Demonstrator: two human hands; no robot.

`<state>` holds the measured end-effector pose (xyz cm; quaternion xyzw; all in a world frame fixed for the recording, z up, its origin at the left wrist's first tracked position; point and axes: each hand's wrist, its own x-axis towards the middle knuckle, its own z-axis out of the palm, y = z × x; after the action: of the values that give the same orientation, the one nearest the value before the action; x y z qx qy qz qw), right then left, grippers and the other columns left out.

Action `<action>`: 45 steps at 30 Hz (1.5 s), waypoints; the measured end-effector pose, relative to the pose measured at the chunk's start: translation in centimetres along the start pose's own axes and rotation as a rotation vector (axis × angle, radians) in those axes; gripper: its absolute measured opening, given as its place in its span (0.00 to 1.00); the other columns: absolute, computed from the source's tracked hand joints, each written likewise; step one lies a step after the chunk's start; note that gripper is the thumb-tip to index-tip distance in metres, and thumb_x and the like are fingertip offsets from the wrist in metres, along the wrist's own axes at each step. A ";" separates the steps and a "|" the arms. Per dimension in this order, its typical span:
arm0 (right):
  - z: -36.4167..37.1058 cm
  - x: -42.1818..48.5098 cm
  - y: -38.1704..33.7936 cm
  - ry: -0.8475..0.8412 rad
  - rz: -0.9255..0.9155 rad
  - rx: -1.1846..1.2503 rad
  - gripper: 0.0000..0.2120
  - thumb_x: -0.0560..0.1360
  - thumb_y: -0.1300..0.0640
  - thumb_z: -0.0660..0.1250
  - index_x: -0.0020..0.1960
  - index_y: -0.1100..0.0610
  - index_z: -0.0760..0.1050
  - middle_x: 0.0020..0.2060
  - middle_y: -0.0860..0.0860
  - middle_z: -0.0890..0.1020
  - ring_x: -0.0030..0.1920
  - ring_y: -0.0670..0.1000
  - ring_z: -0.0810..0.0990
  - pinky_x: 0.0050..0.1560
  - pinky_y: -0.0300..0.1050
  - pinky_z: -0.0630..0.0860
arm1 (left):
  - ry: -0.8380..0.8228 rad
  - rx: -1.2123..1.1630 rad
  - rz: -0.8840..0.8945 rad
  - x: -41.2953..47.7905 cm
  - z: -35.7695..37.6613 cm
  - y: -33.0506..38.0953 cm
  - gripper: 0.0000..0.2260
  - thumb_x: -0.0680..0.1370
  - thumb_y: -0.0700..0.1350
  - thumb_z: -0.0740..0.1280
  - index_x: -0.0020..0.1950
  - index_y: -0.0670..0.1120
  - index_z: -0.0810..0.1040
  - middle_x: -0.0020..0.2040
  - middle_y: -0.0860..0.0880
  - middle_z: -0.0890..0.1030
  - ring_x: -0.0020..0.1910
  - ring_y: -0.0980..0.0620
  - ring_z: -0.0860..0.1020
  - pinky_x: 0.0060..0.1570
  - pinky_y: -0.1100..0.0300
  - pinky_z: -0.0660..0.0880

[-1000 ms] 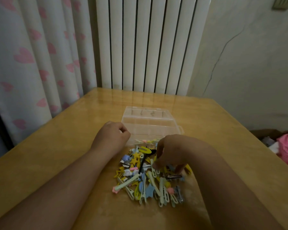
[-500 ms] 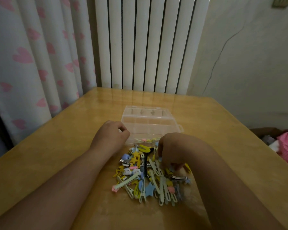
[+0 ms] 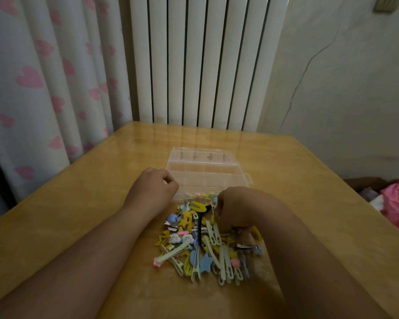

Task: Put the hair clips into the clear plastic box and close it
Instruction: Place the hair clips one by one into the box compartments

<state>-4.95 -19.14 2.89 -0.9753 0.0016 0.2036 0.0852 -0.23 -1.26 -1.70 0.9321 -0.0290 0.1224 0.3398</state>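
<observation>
One camera, worn on the head.
It looks forward and down from the near edge of the table (image 3: 78, 203), close over the left hand (image 3: 153, 188), right hand (image 3: 238, 209) and hair clips (image 3: 194, 252), facing the far edge, the radiator (image 3: 205, 61) and the curtain (image 3: 51, 77).

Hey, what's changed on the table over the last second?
The right hand kept picking at the hair clips, barely shifting. Beside it, the black clip swung from slanted to pointing straight toward the person. The left hand, the clear plastic box and the rest of the pile stayed put.
</observation>
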 end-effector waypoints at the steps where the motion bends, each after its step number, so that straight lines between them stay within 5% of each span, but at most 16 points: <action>1: 0.0 0.1 0.0 -0.006 -0.003 0.001 0.12 0.69 0.61 0.71 0.52 0.61 0.80 0.47 0.59 0.83 0.38 0.56 0.82 0.44 0.53 0.83 | 0.001 -0.003 0.002 0.0 0.0 0.0 0.05 0.74 0.47 0.64 0.43 0.51 0.80 0.51 0.50 0.73 0.46 0.52 0.72 0.44 0.59 0.67; 8: 0.0 -0.6 -0.5 0.034 -0.038 -0.147 0.12 0.71 0.59 0.69 0.54 0.59 0.80 0.47 0.56 0.81 0.46 0.57 0.81 0.42 0.46 0.76 | -0.007 0.001 0.001 0.0 -0.1 -0.1 0.05 0.74 0.48 0.64 0.43 0.52 0.79 0.52 0.49 0.73 0.43 0.51 0.73 0.40 0.60 0.68; 12: -1.2 -1.3 0.2 0.146 -0.023 0.085 0.06 0.70 0.64 0.69 0.47 0.61 0.80 0.40 0.57 0.85 0.40 0.56 0.85 0.43 0.51 0.83 | -0.008 0.007 -0.006 0.0 -0.1 0.1 0.05 0.74 0.48 0.64 0.44 0.51 0.80 0.51 0.50 0.72 0.43 0.51 0.73 0.39 0.59 0.67; 15: -2.6 -1.7 0.9 0.350 -0.061 0.326 0.05 0.72 0.63 0.70 0.46 0.55 0.77 0.41 0.54 0.83 0.39 0.53 0.83 0.42 0.51 0.83 | 0.002 -0.006 -0.006 0.0 -0.1 0.0 0.05 0.74 0.48 0.64 0.43 0.51 0.79 0.51 0.50 0.73 0.45 0.51 0.72 0.43 0.59 0.67; 20: -1.6 0.0 1.3 0.741 -0.093 0.248 0.06 0.76 0.59 0.67 0.48 0.49 0.74 0.45 0.47 0.77 0.43 0.51 0.75 0.41 0.46 0.75 | 0.021 -0.009 0.000 -0.1 -0.2 0.0 0.05 0.74 0.47 0.64 0.43 0.50 0.79 0.49 0.51 0.74 0.45 0.52 0.71 0.42 0.59 0.66; 26: -0.9 1.0 1.9 0.659 -0.137 0.245 0.06 0.75 0.54 0.70 0.51 0.48 0.77 0.54 0.48 0.76 0.53 0.52 0.75 0.49 0.47 0.73 | 0.034 -0.015 -0.008 -0.4 -0.3 0.0 0.04 0.74 0.48 0.65 0.43 0.51 0.79 0.48 0.52 0.74 0.44 0.53 0.71 0.42 0.60 0.66; 32: -1.7 -0.5 1.4 0.577 -0.255 0.352 0.05 0.75 0.58 0.69 0.45 0.49 0.77 0.43 0.45 0.79 0.44 0.47 0.76 0.39 0.40 0.71 | 0.016 -0.028 -0.012 -0.2 -0.4 -0.1 0.04 0.74 0.49 0.65 0.44 0.51 0.79 0.51 0.50 0.76 0.46 0.51 0.73 0.41 0.59 0.67; 36: -0.9 -0.6 -0.2 0.429 -0.327 0.245 0.07 0.74 0.60 0.69 0.46 0.48 0.79 0.43 0.44 0.80 0.45 0.45 0.78 0.45 0.40 0.77 | 0.011 -0.033 -0.008 -0.2 -0.3 -0.2 0.04 0.74 0.49 0.66 0.44 0.51 0.79 0.51 0.51 0.76 0.46 0.51 0.74 0.41 0.59 0.67; 45: 0.8 -0.7 -2.6 0.172 -0.304 -0.049 0.22 0.74 0.43 0.68 0.67 0.41 0.70 0.64 0.50 0.75 0.61 0.53 0.75 0.55 0.49 0.75 | 0.007 -0.032 -0.021 0.0 -0.3 -0.2 0.03 0.73 0.49 0.66 0.42 0.52 0.79 0.51 0.50 0.76 0.46 0.51 0.73 0.41 0.59 0.67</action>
<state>-5.77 -16.46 2.85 -0.9800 -0.1435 0.1040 0.0907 -0.27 -0.95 -1.63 0.9264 -0.0199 0.1218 0.3559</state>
